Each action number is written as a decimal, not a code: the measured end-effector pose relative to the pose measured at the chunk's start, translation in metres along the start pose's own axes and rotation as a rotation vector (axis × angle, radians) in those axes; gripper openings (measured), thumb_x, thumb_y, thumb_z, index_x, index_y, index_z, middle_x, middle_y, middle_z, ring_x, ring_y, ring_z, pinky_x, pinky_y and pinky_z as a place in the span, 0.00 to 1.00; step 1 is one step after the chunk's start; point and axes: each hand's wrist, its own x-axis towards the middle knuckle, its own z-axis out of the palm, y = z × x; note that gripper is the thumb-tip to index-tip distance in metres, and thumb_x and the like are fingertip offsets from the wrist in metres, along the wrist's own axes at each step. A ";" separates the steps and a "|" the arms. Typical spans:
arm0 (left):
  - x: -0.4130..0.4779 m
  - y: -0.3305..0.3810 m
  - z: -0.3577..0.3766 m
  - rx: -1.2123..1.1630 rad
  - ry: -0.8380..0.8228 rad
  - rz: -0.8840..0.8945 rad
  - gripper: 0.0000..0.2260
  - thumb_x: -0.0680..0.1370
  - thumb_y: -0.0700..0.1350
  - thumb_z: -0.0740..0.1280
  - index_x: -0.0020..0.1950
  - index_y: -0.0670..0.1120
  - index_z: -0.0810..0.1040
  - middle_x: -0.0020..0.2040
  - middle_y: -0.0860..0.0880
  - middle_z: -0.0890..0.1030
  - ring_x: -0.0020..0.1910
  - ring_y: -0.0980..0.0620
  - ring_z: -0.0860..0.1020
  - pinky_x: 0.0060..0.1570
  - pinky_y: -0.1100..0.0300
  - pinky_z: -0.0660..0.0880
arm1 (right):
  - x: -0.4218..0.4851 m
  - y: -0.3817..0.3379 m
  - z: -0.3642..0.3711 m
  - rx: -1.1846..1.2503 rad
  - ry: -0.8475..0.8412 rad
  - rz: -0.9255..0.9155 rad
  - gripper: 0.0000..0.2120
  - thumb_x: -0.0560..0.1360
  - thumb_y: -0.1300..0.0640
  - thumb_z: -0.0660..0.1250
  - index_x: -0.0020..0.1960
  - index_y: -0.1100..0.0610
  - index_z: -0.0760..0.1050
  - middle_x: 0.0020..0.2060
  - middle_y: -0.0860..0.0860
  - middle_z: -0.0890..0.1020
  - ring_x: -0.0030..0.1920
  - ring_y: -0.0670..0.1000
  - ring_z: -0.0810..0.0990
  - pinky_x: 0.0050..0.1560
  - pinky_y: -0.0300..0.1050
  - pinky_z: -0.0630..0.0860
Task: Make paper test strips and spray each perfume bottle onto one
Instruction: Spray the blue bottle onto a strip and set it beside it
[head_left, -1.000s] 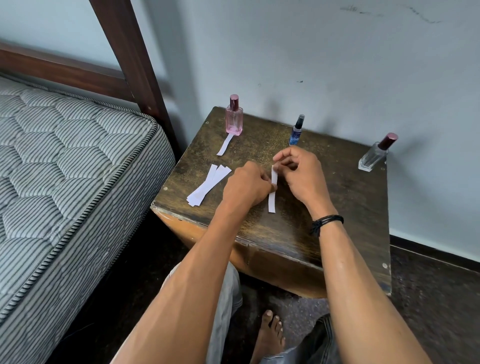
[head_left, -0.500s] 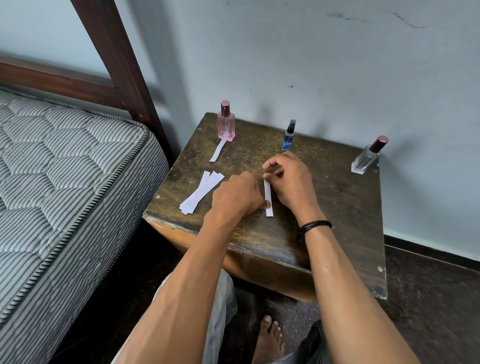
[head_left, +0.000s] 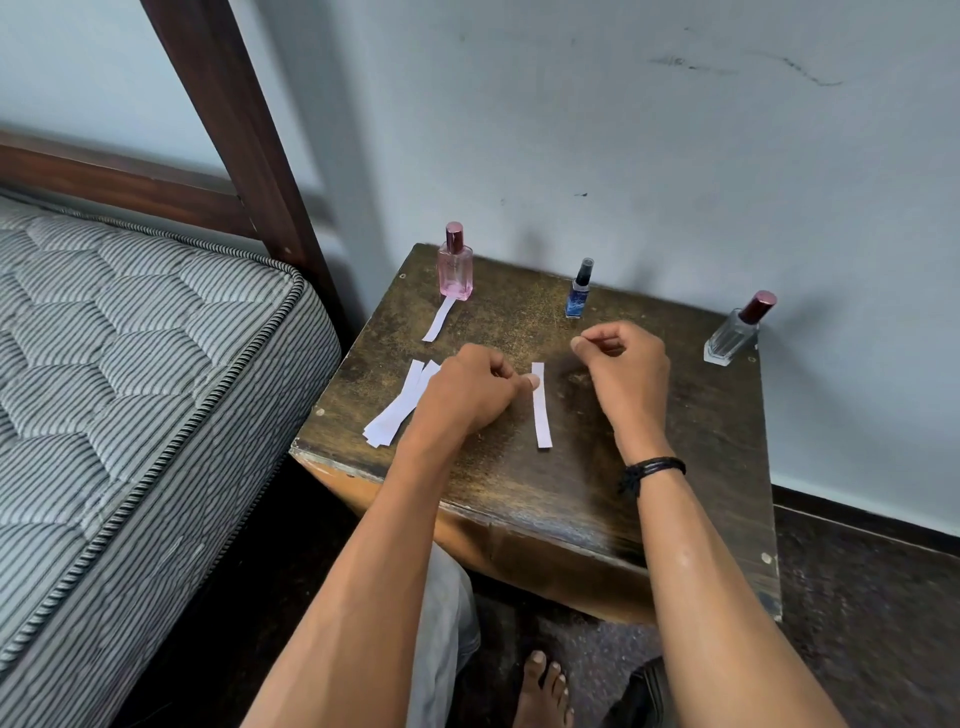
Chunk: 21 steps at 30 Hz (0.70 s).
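A single white paper strip (head_left: 541, 410) lies flat on the dark wooden side table (head_left: 685, 467). My left hand (head_left: 467, 397) is curled into a fist, its thumb tip pressing the strip's upper left edge. My right hand (head_left: 623, 364) hovers just right of the strip, fingers curled and thumb pinched to forefinger, nothing seen in it. Three bottles stand along the table's back: a pink bottle (head_left: 455, 273), a small blue bottle (head_left: 578, 296) and a clear bottle (head_left: 731, 339) with a dark red cap. One strip (head_left: 438, 322) lies in front of the pink bottle.
A loose stack of cut strips (head_left: 395, 413) lies at the table's left, partly under my left hand. A striped mattress (head_left: 130, 364) and dark wooden bedpost (head_left: 234, 130) are to the left. The wall is directly behind the table. A bare foot (head_left: 543, 691) rests on the floor below.
My right hand has let go of the strip and moved up and to the right. The strip now lies flat on the table under my left thumb.
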 end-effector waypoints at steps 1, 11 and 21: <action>0.000 0.000 -0.001 -0.017 0.001 0.007 0.15 0.75 0.55 0.74 0.35 0.49 0.77 0.34 0.52 0.80 0.33 0.53 0.74 0.41 0.57 0.74 | 0.001 0.001 0.000 0.018 0.027 0.021 0.03 0.75 0.55 0.76 0.48 0.52 0.84 0.45 0.45 0.84 0.47 0.43 0.81 0.53 0.43 0.79; 0.003 -0.001 -0.014 -0.125 0.038 0.002 0.11 0.74 0.55 0.75 0.40 0.49 0.82 0.42 0.49 0.85 0.35 0.53 0.76 0.48 0.53 0.79 | 0.036 -0.006 0.028 0.062 0.028 0.044 0.27 0.73 0.47 0.78 0.69 0.54 0.76 0.63 0.49 0.81 0.60 0.47 0.80 0.61 0.45 0.77; 0.004 -0.005 -0.022 -0.134 0.075 -0.004 0.11 0.74 0.57 0.75 0.39 0.51 0.82 0.38 0.53 0.82 0.38 0.52 0.77 0.51 0.52 0.78 | 0.038 -0.016 0.034 -0.032 -0.005 0.003 0.10 0.78 0.50 0.73 0.56 0.54 0.82 0.48 0.47 0.83 0.51 0.49 0.83 0.54 0.46 0.77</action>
